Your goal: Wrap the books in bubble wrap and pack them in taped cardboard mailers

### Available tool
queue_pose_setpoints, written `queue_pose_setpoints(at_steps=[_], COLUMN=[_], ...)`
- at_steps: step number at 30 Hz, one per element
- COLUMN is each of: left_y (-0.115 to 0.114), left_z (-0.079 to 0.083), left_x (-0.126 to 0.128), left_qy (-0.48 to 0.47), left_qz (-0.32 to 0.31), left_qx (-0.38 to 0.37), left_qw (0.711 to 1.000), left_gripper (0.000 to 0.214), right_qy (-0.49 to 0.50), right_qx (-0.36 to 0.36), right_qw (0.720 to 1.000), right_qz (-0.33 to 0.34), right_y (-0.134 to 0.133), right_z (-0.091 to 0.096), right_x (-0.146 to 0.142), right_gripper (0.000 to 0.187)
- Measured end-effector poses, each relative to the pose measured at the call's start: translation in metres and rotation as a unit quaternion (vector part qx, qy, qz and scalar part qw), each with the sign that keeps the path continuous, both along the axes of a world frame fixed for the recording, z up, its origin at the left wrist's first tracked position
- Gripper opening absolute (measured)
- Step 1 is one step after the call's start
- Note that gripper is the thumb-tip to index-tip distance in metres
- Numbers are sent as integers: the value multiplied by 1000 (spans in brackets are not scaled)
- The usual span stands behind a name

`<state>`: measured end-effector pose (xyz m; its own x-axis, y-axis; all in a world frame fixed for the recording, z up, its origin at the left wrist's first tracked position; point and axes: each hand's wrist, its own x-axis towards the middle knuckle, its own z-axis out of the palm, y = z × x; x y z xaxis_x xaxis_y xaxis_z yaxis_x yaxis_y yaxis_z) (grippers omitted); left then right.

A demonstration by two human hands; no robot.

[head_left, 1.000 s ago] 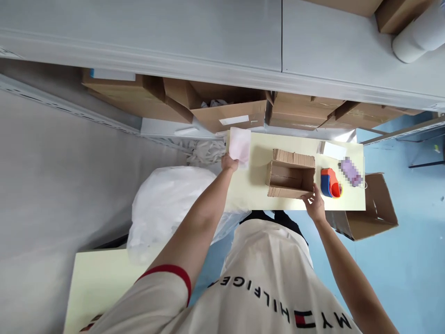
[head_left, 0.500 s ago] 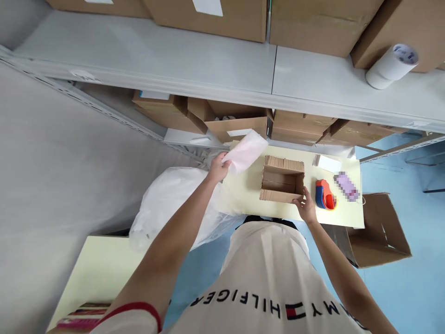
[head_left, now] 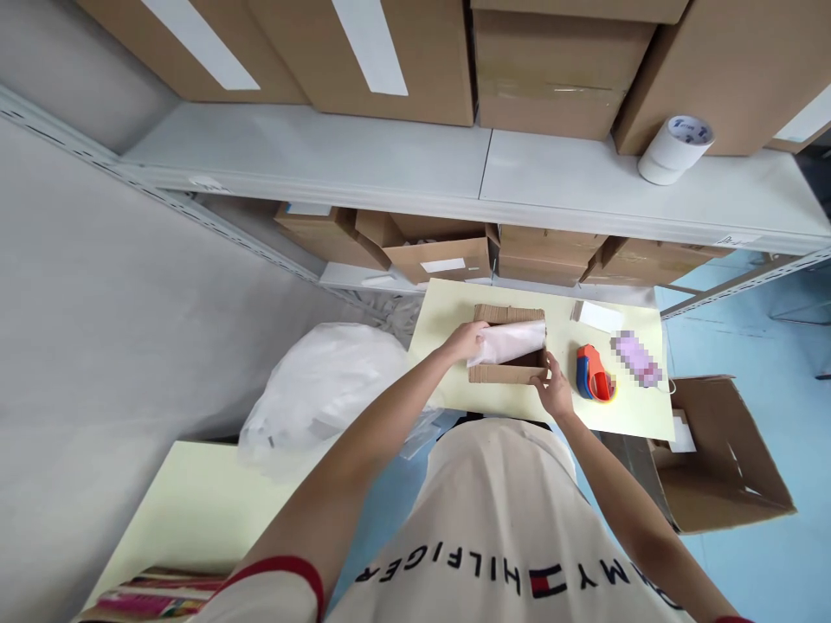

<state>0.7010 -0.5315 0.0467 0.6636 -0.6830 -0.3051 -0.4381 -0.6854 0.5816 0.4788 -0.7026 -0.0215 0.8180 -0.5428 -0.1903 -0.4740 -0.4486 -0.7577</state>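
A small open cardboard box [head_left: 503, 375] stands on the pale yellow table. My left hand [head_left: 466, 341] grips the left end of a pale pink, soft-looking wrapped packet [head_left: 512, 342], which lies across the box's opening, partly inside it. What the packet contains is hidden. My right hand [head_left: 554, 387] is at the box's near right corner, thumb and fingers closed on its edge. Just right of that hand is a red and blue tape dispenser [head_left: 592, 374].
Behind the table [head_left: 447, 303] rises a grey shelf [head_left: 415, 182] with cardboard boxes and white tape rolls [head_left: 675, 151]. A white plastic bag [head_left: 325, 389] bulges at left. A large open carton [head_left: 727, 459] sits on the floor at right. A blurred purple item [head_left: 636, 357] and white cards [head_left: 598, 316] lie on the table.
My left hand has brought the pink packet rightward and down, from beside the box to its opening. My right hand stays at the box's corner. The view has shifted slightly.
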Motion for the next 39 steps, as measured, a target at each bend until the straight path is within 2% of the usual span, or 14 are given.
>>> queue_pose_setpoints(at_steps=[7, 15, 18, 21, 24, 26, 29, 31, 33, 36, 39], left_y=[-22, -34, -39, -38, -22, 1, 45, 72, 89, 88, 64], left_z=[-11, -34, -33, -23, -15, -16, -30, -44, -57, -67, -66], left_x=[-6, -28, -32, -34, -31, -26, -22, -27, -39, -61, -74], left_qy=[-20, -49, -73, -97, -124, -140, -82, 23, 65, 46, 28], left_qz=[-38, -51, -50, -57, -47, 11, 127, 140, 111, 87, 133], left_qx=[40, 92, 82, 55, -1, -52, -82, -72, -74, -106, -155], left_qw=[998, 993, 993, 992, 991, 989, 985, 987, 989, 989, 979], left_gripper=[36, 21, 22, 28, 34, 41, 51, 53, 69, 95, 100], right_qy=[-3, -4, 4, 8, -6, -33, -49, -38, -31, -22, -15], right_qx=[-23, -48, -65, -74, -72, -64, -17, 50, 127, 204, 227], right_qw=[1000, 999, 998, 997, 997, 997, 998, 997, 990, 978, 973], right_qz=[12, 10, 5, 4, 8, 7, -19, -42, -52, -43, -30], right_y=[-3, -1, 1, 3, 0, -8, -30, -47, -62, -74, -75], right_z=[-5, -7, -6, -5, -3, 0, 9, 18, 27, 35, 38], right_x=[1, 1, 1, 1, 1, 4, 17, 32, 50, 78, 95], right_gripper=[67, 66, 65, 63, 62, 60, 62, 66, 68, 68, 68])
